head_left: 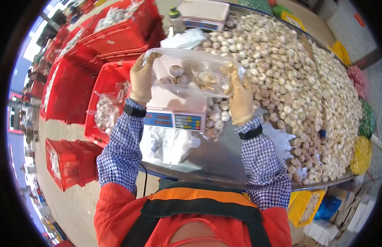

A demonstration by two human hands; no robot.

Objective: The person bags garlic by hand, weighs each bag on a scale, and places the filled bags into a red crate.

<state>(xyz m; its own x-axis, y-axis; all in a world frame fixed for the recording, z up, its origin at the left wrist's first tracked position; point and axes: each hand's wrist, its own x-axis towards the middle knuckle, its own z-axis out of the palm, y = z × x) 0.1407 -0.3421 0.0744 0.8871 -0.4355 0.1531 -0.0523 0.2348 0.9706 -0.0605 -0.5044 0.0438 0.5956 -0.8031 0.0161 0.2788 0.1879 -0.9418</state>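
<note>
I hold a clear plastic bag [191,72] with several garlic bulbs inside it, stretched between both hands above a white weighing scale [174,115]. My left hand [141,80], in a thin glove, grips the bag's left edge. My right hand [240,99], also gloved, grips the right edge. The scale's blue display panel faces me under the bag. A large heap of loose garlic bulbs [289,74] covers the metal table [215,160] to the right.
Red crates [104,82] with bagged garlic stand at the left, more on the floor [69,160]. A second scale [203,14] and a bottle [176,18] sit at the table's far end. Spare plastic bags [166,144] lie before the scale. Coloured mesh sacks [361,154] line the right.
</note>
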